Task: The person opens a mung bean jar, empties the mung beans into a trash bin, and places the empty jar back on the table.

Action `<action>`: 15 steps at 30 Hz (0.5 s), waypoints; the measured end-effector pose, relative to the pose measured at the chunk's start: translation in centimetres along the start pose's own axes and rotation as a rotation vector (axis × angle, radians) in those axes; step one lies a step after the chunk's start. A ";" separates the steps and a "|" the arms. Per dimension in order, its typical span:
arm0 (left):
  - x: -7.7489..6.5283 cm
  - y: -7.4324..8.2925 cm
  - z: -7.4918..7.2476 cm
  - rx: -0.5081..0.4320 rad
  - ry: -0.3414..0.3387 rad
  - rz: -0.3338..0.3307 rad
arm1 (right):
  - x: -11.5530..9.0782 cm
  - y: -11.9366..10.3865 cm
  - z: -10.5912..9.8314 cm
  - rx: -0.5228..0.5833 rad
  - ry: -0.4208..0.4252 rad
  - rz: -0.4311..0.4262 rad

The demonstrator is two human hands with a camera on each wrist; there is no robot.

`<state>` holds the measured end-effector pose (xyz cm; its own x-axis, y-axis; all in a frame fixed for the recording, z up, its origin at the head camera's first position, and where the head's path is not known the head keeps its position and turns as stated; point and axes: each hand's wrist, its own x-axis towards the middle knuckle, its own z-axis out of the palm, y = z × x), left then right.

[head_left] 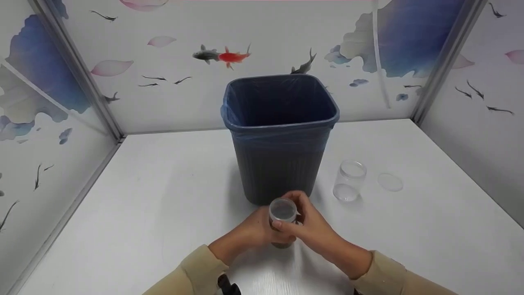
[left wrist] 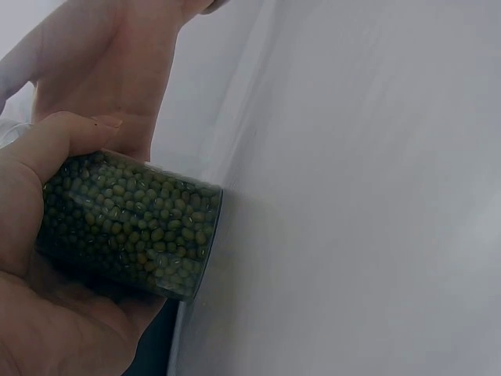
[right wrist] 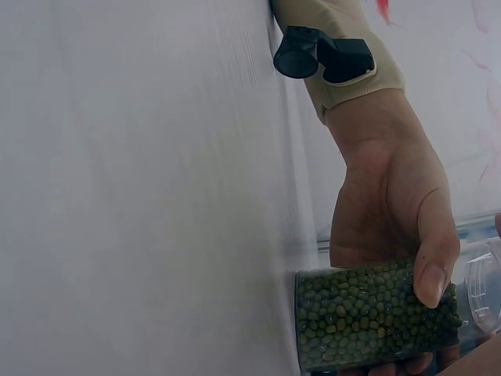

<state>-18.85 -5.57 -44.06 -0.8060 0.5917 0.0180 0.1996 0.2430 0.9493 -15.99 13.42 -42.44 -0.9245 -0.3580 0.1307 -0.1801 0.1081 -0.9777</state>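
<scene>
In front of the bin, my left hand point(head_left: 258, 230) grips the body of a clear plastic jar point(left wrist: 129, 223) filled with small green mung beans point(right wrist: 356, 317). The jar stands upright, close over the table. On its top sits a clear lid point(head_left: 283, 209), and my right hand point(head_left: 310, 223) pinches it round the edge, thumb on the near side and fingers on the far side. The left thumb lies along the jar's wall in the right wrist view. Much of the jar's body is hidden by the hands in the head view.
A dark bin point(head_left: 280, 164) with a blue liner stands behind the hands. To its right are a second clear jar point(head_left: 348, 181), without a lid, and a loose clear lid point(head_left: 390, 182) lying flat on the white table point(head_left: 163, 213). Printed panels point(head_left: 163, 102) wall the table in.
</scene>
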 end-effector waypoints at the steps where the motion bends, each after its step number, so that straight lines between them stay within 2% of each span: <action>1: 0.0 0.0 0.0 -0.009 -0.003 0.003 | 0.0 0.0 0.0 0.000 -0.002 0.002; 8: 0.1 -0.1 0.0 -0.021 -0.010 0.022 | 0.0 -0.1 0.0 0.000 -0.008 -0.002; 15: 0.2 0.0 0.0 0.059 -0.009 0.032 | -0.1 -0.2 0.0 -0.041 -0.018 0.001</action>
<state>-19.01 -5.41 -44.11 -0.7937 0.6066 0.0453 0.2583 0.2687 0.9280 -15.82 13.47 -42.26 -0.9184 -0.3749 0.1262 -0.1930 0.1462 -0.9703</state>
